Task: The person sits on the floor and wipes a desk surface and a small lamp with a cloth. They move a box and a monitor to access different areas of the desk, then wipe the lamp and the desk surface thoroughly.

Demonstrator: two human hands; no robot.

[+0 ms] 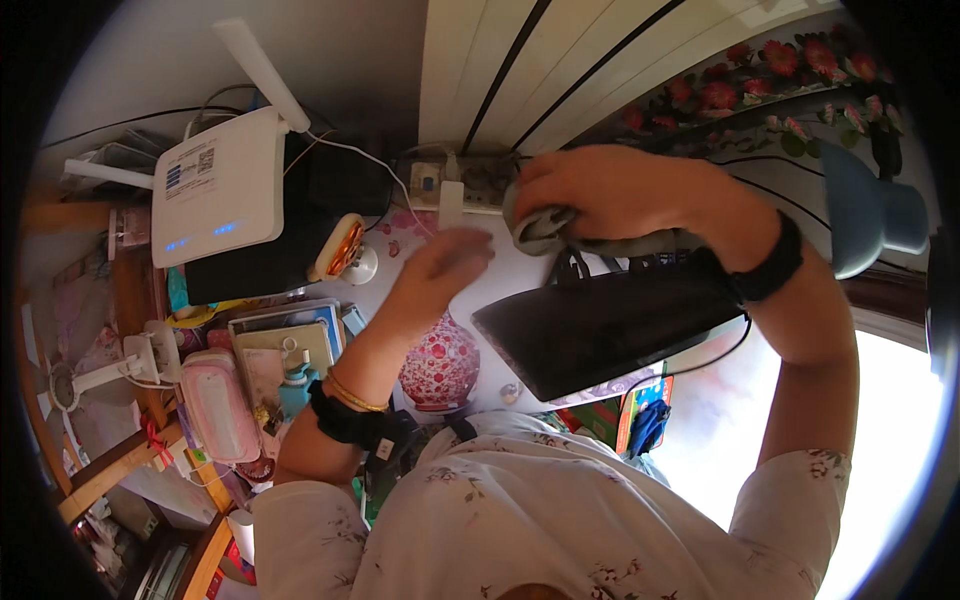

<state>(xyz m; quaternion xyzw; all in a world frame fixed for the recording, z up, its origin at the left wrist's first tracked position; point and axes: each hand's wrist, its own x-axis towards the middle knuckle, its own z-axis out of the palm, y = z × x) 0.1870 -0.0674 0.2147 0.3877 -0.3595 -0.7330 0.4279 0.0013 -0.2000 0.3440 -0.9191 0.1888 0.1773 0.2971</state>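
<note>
My right hand is closed around a grey-green folded cloth above the back of the table. Part of the cloth trails to the right, behind a black flat panel that looks like a screen. To the left, my left hand reaches over the table with its fingers stretched out and nothing visible in them. Just beyond its fingertips is a white plug-like block near a socket strip. A red-and-white patterned vase stands below my left wrist.
A white router with raised antennas stands back left. Near it are a small orange-faced round device, a pink case and a teal bottle. A blue lamp is at the right. Thin cables run along the wall.
</note>
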